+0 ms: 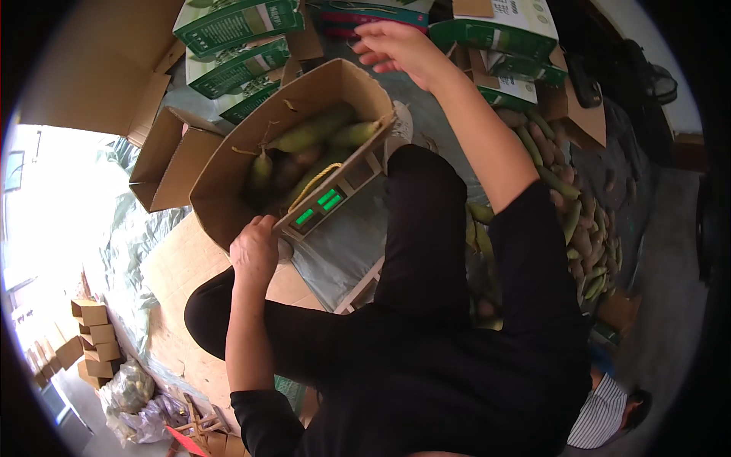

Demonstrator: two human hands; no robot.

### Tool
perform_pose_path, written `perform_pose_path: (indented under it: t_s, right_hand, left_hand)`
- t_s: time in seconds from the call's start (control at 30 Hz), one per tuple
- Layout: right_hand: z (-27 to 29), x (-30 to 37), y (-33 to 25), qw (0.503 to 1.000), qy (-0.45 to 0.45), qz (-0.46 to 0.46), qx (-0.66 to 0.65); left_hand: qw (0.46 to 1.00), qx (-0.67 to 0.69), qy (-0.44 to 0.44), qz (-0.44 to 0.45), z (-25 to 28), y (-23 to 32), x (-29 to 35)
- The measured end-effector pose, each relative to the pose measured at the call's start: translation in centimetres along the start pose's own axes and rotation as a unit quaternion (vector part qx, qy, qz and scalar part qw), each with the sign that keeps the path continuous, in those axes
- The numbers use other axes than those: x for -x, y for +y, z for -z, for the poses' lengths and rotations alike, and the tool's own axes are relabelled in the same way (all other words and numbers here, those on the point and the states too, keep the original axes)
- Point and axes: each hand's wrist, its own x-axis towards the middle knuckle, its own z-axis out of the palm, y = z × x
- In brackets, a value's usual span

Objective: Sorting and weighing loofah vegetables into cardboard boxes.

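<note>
A tall open cardboard box [217,186] stands in front of my bent knees. Several long green and brownish fruits [312,141] lie inside it, and rope handles pass through its walls. My left hand [256,242] is closed on the rim at the box's near corner. Beyond the box's far right corner, my right hand [402,55] hangs in the air with its fingers apart and nothing in them. Against the box's right side, a scale display [316,209] shows green lit digits; a yellow rope handle [314,185] hangs just above it.
Green and white printed boxes [240,27] are stacked at the far left, with more boxes [499,38] at the far right. A large heap of similar fruits [586,236] lies to my right. An open brown carton [171,164] stands left of the box. Another person [601,415] is at lower right.
</note>
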Motion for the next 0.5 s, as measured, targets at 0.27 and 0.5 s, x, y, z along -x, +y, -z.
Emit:
perform_pose_path:
  t_s: [0.27, 0.5]
  right_hand:
    - [8.5, 17.2, 14.1, 0.972, 0.206, -0.115, 0.019]
    - [5.7, 31.1, 34.3, 0.864, 0.078, -0.142, 0.477]
  left_hand:
    - [1.000, -0.007, 0.000, -0.009, -0.9, -0.1, 0.0]
    - [0.999, -0.044, 0.010, 0.006, -0.1, -1.3, 1.3]
